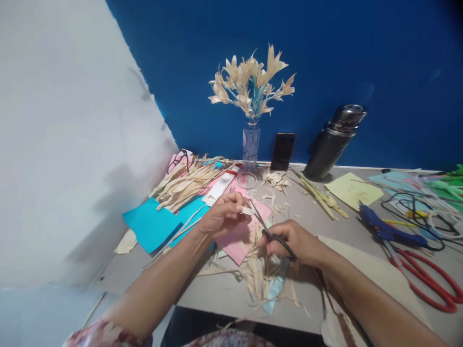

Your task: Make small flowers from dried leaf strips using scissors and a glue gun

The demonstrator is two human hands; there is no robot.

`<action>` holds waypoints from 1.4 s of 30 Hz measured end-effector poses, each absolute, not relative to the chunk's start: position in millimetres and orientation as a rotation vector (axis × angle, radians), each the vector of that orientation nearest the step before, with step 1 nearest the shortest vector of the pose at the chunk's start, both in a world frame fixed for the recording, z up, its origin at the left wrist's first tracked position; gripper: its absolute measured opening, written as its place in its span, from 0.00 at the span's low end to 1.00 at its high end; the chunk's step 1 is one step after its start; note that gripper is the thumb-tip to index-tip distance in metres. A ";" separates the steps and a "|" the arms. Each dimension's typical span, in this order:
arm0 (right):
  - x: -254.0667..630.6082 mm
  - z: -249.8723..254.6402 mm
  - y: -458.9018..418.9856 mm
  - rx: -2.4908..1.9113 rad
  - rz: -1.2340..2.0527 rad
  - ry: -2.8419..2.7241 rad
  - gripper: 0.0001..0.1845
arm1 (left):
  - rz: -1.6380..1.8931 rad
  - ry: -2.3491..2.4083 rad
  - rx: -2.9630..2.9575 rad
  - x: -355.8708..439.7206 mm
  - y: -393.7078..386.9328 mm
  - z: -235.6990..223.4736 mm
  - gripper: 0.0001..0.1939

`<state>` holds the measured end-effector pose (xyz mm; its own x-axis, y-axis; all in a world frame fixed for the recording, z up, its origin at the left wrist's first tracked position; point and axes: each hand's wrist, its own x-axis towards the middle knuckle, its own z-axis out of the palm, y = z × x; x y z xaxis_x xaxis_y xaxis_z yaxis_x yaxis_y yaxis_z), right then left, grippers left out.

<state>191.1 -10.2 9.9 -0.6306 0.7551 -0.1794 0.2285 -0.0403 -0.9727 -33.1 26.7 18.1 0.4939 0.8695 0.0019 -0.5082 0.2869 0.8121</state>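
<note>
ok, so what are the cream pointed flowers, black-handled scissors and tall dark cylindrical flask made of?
Cream pointed flowers: probably dried husk, matte; papery, curling petals.
Black-handled scissors: blades likely metal, thin and grey; handle perhaps plastic, uniformly black.
Tall dark cylindrical flask: probably metal, semi-gloss; bright highlights on its cap.

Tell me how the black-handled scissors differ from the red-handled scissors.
The black-handled scissors are held in the right hand; the red-handled scissors lie on the table. The black pair's handles are partly hidden by fingers, while the red pair's loops show openly and look larger in the picture. The black pair's blades point toward the left hand; the red pair's run under the blue glue gun. Both have metal blades.
</note>
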 end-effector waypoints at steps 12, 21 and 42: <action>194.7 3.2 -9.7 -1.017 1.799 -1.785 0.25 | 0.955 0.569 0.888 -33.3 28.7 17.2 0.10; 194.8 3.2 -9.4 -1.061 1.794 -1.800 0.22 | 0.946 0.548 0.882 -33.3 28.9 16.5 0.09; 197.8 -1.4 -6.7 -1.075 1.766 -1.851 0.25 | 0.925 0.577 0.909 -34.9 30.2 18.4 0.09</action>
